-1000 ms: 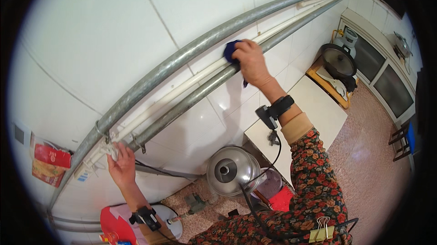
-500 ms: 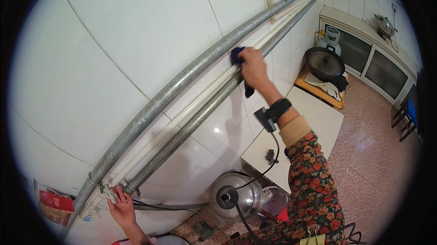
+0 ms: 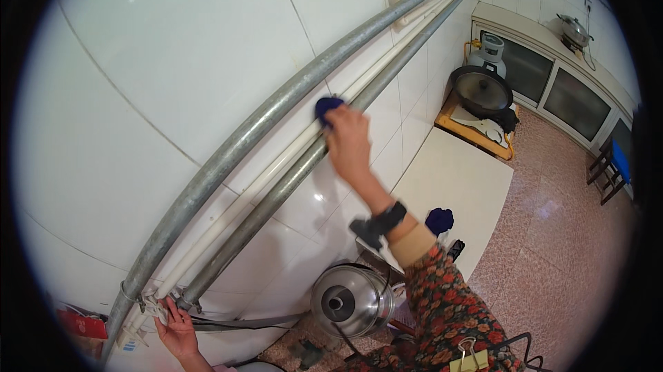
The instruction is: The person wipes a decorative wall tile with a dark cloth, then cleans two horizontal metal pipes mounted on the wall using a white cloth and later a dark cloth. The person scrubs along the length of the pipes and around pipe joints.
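A dark blue cloth (image 3: 327,111) is bunched in my right hand (image 3: 349,138), which presses it onto the white pipe (image 3: 273,173). This pipe runs along the tiled wall between an upper thick grey metal pipe (image 3: 238,149) and a lower grey metal pipe (image 3: 283,191). Over at the lower left, my left hand (image 3: 179,334) has its palm turned up and its fingers stretched against the pipe ends. Beside those fingers is a tangle of white cord (image 3: 150,306). Whether they pinch any of it is hard to see. My right wrist wears a black strap with a device (image 3: 380,225).
Below the pipes stands a white tabletop (image 3: 456,168) with another dark blue cloth (image 3: 439,221). A lidded steel pot (image 3: 349,299) stands near the wall. Farther off are a black lidded pan (image 3: 481,92), a gas cylinder (image 3: 489,54) and a blue-topped stool (image 3: 615,165). A red box (image 3: 81,323) sits far left.
My right hand and the cloth have slid down-left along the white pipe. My left hand stays at the pipe ends. The view has shifted slightly, and the second blue cloth now shows.
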`<state>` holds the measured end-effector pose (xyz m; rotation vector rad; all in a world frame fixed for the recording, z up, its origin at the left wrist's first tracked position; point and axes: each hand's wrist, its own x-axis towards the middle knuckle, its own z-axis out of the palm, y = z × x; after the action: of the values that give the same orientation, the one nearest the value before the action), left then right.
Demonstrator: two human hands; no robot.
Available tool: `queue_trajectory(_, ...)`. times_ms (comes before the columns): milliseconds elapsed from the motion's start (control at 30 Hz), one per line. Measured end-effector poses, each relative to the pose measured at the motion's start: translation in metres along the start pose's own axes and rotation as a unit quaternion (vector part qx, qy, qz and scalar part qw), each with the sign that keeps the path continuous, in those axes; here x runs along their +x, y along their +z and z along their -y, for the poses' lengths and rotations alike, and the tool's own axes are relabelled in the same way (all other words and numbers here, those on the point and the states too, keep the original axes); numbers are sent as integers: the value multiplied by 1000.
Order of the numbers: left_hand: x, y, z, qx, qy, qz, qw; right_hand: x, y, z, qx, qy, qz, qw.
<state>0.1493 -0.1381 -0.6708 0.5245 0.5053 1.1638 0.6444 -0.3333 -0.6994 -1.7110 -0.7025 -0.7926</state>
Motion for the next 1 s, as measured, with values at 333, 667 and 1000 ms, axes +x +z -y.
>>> queue_trajectory(333,1,-4,-6,29,-15,19,999,117,-12,-155,-181,44,-58,981)
queue_trajectory(667,0,-14,-4,5,-38,66,997,35,-6,-44,-116,13,-43,992)
queue_trajectory(1000,0,-12,-7,54,-16,63,996,86,-16,-147,-43,40,-128,990)
